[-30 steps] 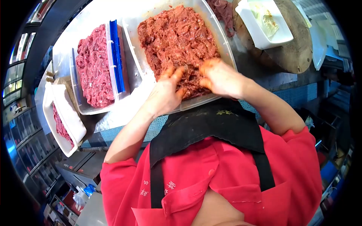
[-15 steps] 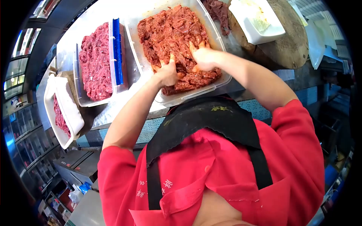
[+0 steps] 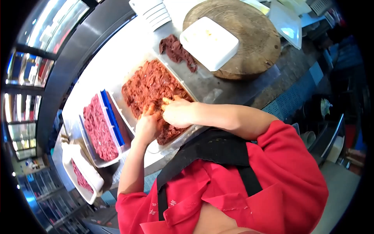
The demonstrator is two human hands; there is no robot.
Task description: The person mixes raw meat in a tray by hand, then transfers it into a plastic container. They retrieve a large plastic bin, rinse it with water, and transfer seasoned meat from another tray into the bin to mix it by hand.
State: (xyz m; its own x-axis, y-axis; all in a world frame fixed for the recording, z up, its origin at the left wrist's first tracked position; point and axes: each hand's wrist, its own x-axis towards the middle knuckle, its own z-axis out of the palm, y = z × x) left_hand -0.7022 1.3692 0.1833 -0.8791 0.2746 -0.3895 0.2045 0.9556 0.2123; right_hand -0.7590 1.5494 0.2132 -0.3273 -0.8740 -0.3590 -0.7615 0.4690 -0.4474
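Observation:
A clear plastic tub holds a mass of red, seasoned raw meat. Both hands are in its near part. My left hand has its fingers sunk into the meat, curled around some of it. Close on its right, my right hand also digs in with bent fingers and grips the meat. Fingertips of both hands are partly buried, and red seasoning coats the fingers.
Left of the tub stands another clear tub with paler raw meat and a blue clip edge. A white container with meat is further left. A white dish rests on a round wooden block, beside a dark red cloth.
My head view has turned, so the table appears rotated and shifted. The hands have come closer together in the meat, and their fingers are more curled.

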